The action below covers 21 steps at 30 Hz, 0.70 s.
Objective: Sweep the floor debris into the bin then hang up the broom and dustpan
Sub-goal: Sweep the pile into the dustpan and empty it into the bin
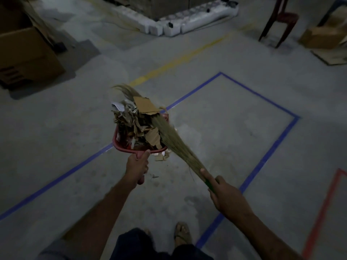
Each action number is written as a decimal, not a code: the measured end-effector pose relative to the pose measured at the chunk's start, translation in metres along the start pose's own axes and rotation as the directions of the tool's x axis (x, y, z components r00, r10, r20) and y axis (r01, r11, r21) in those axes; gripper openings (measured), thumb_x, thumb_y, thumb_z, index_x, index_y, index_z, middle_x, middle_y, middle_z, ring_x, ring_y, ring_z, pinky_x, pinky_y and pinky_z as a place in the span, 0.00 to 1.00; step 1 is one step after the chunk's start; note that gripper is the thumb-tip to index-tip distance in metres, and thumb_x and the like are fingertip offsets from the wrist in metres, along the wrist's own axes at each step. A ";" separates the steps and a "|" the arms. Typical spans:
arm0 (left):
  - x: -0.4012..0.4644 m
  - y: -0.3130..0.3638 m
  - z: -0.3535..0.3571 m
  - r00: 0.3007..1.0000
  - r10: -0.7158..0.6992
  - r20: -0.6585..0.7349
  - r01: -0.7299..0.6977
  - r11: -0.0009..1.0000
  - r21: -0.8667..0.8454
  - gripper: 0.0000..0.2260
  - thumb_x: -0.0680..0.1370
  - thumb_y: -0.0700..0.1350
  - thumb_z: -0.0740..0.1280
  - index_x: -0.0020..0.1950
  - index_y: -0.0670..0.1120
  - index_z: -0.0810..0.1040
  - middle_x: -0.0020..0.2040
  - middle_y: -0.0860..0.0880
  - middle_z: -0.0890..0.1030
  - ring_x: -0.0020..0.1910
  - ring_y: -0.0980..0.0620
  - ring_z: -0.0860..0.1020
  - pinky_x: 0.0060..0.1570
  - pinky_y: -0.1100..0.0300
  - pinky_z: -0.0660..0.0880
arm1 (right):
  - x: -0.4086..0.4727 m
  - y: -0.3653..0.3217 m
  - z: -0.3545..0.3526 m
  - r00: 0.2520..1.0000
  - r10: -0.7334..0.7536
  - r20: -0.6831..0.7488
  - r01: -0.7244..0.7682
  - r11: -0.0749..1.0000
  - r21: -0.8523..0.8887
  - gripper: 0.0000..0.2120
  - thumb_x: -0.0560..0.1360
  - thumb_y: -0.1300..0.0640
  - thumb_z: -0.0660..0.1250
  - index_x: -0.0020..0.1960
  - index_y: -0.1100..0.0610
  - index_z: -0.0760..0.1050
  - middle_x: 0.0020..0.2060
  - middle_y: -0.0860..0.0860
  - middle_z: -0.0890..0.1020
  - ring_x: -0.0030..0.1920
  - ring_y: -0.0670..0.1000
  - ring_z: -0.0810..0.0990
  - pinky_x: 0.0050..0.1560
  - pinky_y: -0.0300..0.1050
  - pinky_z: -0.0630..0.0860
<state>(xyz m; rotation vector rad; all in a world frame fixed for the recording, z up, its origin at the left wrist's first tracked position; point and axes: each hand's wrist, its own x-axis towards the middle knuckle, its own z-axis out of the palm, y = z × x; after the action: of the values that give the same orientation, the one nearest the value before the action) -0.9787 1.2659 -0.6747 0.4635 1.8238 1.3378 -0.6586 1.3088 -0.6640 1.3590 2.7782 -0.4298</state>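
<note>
The left hand [136,168] grips the red dustpan [120,142] handle, cardboard scraps [139,121] heaped at 12 o'clock. The right hand [223,194] grips the grass broom [169,136], bristles pressing the heap.

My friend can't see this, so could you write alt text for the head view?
A left hand holds a red dustpan heaped with cardboard scraps, while the right hand presses a grass broom over them, above a taped concrete floor.
</note>
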 end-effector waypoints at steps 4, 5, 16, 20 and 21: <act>-0.043 0.001 -0.007 0.998 0.042 0.036 -0.043 0.999 0.011 0.15 0.82 0.47 0.67 0.40 0.44 0.66 0.29 0.48 0.63 0.22 0.54 0.60 0.23 0.64 0.59 | -0.051 -0.006 -0.006 0.998 0.010 -0.069 -0.010 1.000 0.004 0.44 0.78 0.52 0.66 0.79 0.37 0.37 0.45 0.50 0.74 0.26 0.47 0.69 0.23 0.43 0.71; -0.052 0.000 -0.010 0.998 0.050 0.043 -0.051 0.999 0.010 0.14 0.82 0.47 0.67 0.41 0.44 0.67 0.29 0.47 0.63 0.22 0.54 0.60 0.23 0.64 0.59 | -0.063 -0.011 -0.006 0.996 0.015 -0.085 -0.014 1.000 0.010 0.45 0.78 0.53 0.66 0.79 0.37 0.37 0.44 0.50 0.73 0.26 0.47 0.69 0.22 0.43 0.72; -0.180 -0.048 -0.032 0.986 0.044 0.158 -0.050 0.998 0.032 0.18 0.82 0.46 0.67 0.36 0.48 0.63 0.27 0.50 0.61 0.21 0.55 0.58 0.25 0.63 0.57 | -0.234 -0.057 0.012 0.988 0.121 -0.095 -0.124 0.992 -0.025 0.42 0.79 0.51 0.64 0.79 0.38 0.37 0.47 0.49 0.73 0.28 0.47 0.70 0.27 0.44 0.75; -0.233 -0.064 -0.011 0.968 0.041 0.247 -0.058 0.996 0.064 0.19 0.82 0.46 0.66 0.35 0.48 0.61 0.26 0.50 0.59 0.19 0.56 0.57 0.24 0.65 0.56 | -0.304 -0.050 0.012 0.973 0.197 -0.116 -0.204 0.978 -0.046 0.44 0.76 0.52 0.68 0.81 0.41 0.43 0.44 0.50 0.75 0.26 0.46 0.66 0.22 0.39 0.67; -0.246 -0.067 -0.002 0.960 0.040 0.276 -0.061 0.996 0.069 0.19 0.82 0.45 0.66 0.35 0.48 0.61 0.26 0.50 0.59 0.19 0.56 0.57 0.24 0.64 0.56 | -0.321 -0.043 0.012 0.971 0.205 -0.127 -0.213 0.975 -0.058 0.44 0.74 0.53 0.70 0.81 0.43 0.47 0.42 0.50 0.75 0.25 0.45 0.64 0.21 0.37 0.60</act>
<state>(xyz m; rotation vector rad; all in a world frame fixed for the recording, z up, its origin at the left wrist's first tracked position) -0.8204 1.0693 -0.6401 0.7052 1.6457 1.1747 -0.4936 1.0329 -0.6210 1.6907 2.6699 -0.2462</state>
